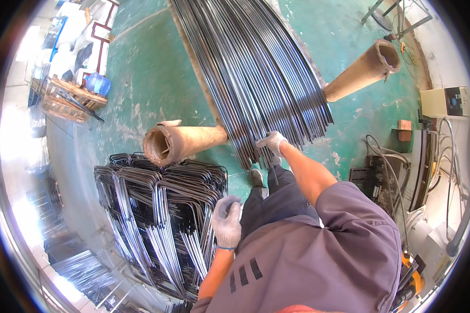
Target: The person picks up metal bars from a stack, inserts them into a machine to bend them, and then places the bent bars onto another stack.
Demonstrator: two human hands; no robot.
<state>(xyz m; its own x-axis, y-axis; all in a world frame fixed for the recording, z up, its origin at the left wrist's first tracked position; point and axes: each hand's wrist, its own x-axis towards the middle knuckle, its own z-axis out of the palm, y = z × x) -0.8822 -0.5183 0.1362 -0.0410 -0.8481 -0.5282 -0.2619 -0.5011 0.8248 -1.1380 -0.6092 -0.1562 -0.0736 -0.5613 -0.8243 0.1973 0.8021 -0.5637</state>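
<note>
A wide layer of long dark metal tubes stretches away from me, its near ends by my feet. My right hand, in a pale knit glove, is closed at those ends; a thin tube end sticks out below it toward my legs. My left hand, gloved too, hangs with loosely curled fingers and a gap by the thumb, nothing visible in it. It is beside a stack of bent metal tubes at my left, apart from the long ones.
Thick brown cardboard tubes flank the long tubes, one at left and one at right. At right stand a beige box and machinery with hoses. A wooden pallet and a blue water bottle are far left.
</note>
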